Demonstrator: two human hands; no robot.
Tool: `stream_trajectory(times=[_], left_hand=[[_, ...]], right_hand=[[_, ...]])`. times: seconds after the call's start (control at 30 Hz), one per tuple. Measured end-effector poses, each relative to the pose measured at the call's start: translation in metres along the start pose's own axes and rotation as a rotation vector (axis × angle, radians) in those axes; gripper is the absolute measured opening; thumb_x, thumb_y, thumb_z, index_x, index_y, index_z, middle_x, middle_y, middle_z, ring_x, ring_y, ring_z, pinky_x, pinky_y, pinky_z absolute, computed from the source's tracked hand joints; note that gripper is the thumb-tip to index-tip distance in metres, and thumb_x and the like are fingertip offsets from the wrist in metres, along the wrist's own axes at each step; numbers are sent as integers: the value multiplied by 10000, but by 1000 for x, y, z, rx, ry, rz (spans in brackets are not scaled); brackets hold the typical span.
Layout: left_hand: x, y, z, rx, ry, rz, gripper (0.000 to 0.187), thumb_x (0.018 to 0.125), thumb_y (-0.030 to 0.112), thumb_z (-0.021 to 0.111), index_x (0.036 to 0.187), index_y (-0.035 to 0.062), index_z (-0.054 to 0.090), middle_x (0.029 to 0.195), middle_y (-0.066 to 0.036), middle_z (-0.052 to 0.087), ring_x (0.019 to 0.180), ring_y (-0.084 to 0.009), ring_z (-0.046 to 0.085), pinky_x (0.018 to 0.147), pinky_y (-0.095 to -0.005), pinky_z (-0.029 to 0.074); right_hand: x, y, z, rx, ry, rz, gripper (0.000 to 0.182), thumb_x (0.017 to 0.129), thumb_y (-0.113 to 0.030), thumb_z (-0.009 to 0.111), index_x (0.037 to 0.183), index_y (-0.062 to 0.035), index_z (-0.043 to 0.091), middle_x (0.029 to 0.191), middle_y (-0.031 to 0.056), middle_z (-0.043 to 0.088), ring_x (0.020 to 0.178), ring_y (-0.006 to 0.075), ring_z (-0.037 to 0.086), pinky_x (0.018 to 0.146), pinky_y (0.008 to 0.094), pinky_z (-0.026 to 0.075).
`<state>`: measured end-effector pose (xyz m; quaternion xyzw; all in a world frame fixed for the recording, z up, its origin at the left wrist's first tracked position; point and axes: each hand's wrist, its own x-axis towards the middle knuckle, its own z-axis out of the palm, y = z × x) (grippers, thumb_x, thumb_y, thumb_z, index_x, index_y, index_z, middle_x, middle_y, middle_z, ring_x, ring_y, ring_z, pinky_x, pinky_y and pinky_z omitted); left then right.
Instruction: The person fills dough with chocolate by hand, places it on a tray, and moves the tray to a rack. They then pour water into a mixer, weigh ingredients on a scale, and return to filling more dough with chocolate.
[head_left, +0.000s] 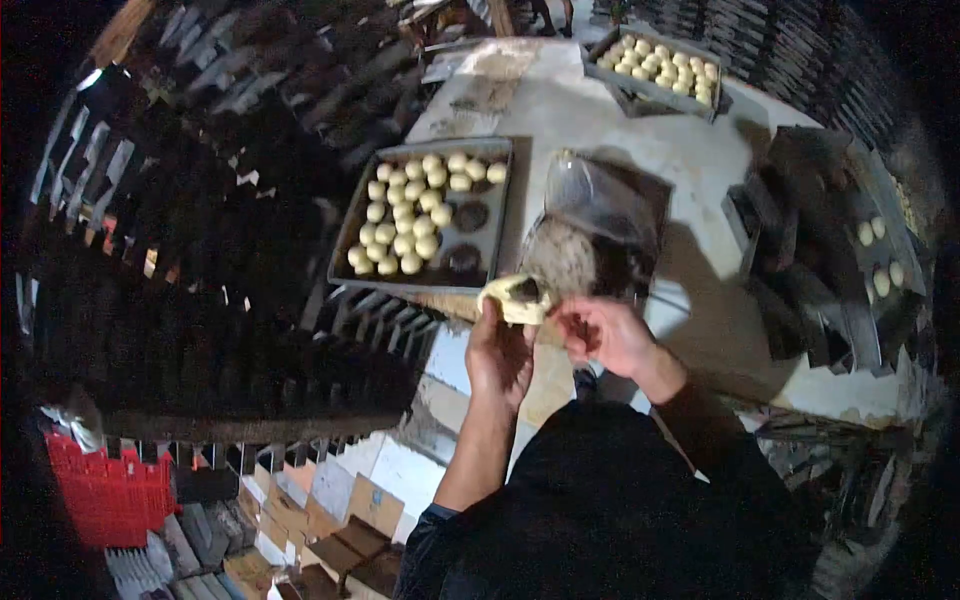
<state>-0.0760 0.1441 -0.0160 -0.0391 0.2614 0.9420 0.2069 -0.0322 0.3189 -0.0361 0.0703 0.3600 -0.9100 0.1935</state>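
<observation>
My left hand (500, 358) holds a flattened piece of pale dough (497, 292) up on its fingers, with the thumb at the near side. A dark lump of filling (524, 290) sits in the middle of the dough. My right hand (610, 338) is at the dough's right edge, its fingers curled and the fingertips pinched at the rim. Just beyond the hands, a dark tray (625, 262) holds a clear plastic bag or sheet (595, 195) and a speckled greyish mass (562, 258).
Left of my hands, a baking tray (505, 215) carries several dough balls (403, 210) and some dark round lumps (470, 215). Another tray of dough balls (655, 65) stands at the table's (560, 125) far end. Dark trays (850, 250) lie on the right; a red crate (105, 490) is low left.
</observation>
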Motion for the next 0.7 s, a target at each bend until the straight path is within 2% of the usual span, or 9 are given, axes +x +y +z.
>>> stream_trajectory(times=[0.1, 0.2, 0.27, 0.3, 0.43, 0.47, 0.6, 0.67, 0.7], left_hand=[[-40, 23, -9, -55, -24, 52, 433, 973, 280, 457, 1298, -7, 442, 1288, -142, 519, 1200, -261, 504, 1035, -378, 416], [-71, 33, -33, -147, 16, 11, 424, 981, 265, 441, 1302, -13, 433, 1273, -156, 523, 1177, -276, 521, 1008, -382, 449], [-85, 33, -49, -291, -58, -47, 419, 981, 261, 441, 1296, -16, 436, 1263, -166, 526, 1154, -281, 539, 975, -385, 486], [-93, 33, -44, -273, 26, -6, 411, 976, 253, 454, 1284, -20, 446, 1246, -178, 532, 1119, -287, 565, 907, -383, 540], [-121, 40, -62, -208, 65, 17, 453, 976, 293, 450, 1316, -5, 413, 1256, -159, 517, 1170, -281, 519, 995, -382, 470], [-126, 42, -61, -192, 62, 7, 461, 973, 297, 457, 1318, -5, 411, 1255, -159, 518, 1169, -280, 520, 990, -383, 474], [-136, 33, -48, -121, 36, -41, 497, 958, 315, 485, 1331, -2, 400, 1260, -157, 518, 1156, -279, 535, 973, -376, 487], [-136, 22, -38, -97, 10, -93, 501, 956, 317, 487, 1334, 1, 398, 1267, -156, 516, 1148, -279, 542, 969, -368, 489], [-134, 15, -34, -51, -6, -117, 518, 951, 333, 496, 1348, 17, 390, 1276, -156, 513, 1153, -276, 542, 940, -358, 504]], right_hand=[[-9, 38, 31, -443, 314, -391, 398, 918, -270, 481, 1232, -29, 527, 836, 31, 572, 626, 135, 519, 561, 269, 406], [-38, 59, 73, -1467, 292, -1003, 352, 833, -93, 561, 1181, -53, 594, 924, 103, 564, 757, 215, 570, 668, 274, 465], [-41, 83, 86, -1588, 267, -1004, 355, 798, -61, 588, 1152, -46, 610, 959, 130, 535, 800, 240, 574, 704, 280, 473], [-45, 93, 90, -1648, 254, -1004, 357, 780, -44, 601, 1137, -43, 618, 976, 143, 521, 821, 252, 576, 723, 284, 478], [-60, 99, 76, -1604, 386, -752, 278, 779, -51, 617, 1051, -13, 654, 1052, 138, 483, 855, 232, 568, 749, 315, 474], [-61, 99, 69, -1303, 406, -575, 255, 810, -119, 602, 1032, -8, 660, 1043, 107, 494, 833, 212, 559, 745, 325, 461], [-70, 83, 68, -100, -25, -411, 480, 888, -350, 440, 1081, 60, 600, 932, 106, 613, 750, 166, 514, 664, 313, 433], [-77, 72, 57, -5, -194, -113, 522, 878, -386, 433, 1104, 58, 587, 1022, 116, 617, 749, 183, 518, 710, 343, 433], [-77, 76, 44, -11, -96, -35, 584, 861, -423, 443, 1175, 60, 539, 1133, 122, 600, 760, 217, 532, 731, 399, 439]])
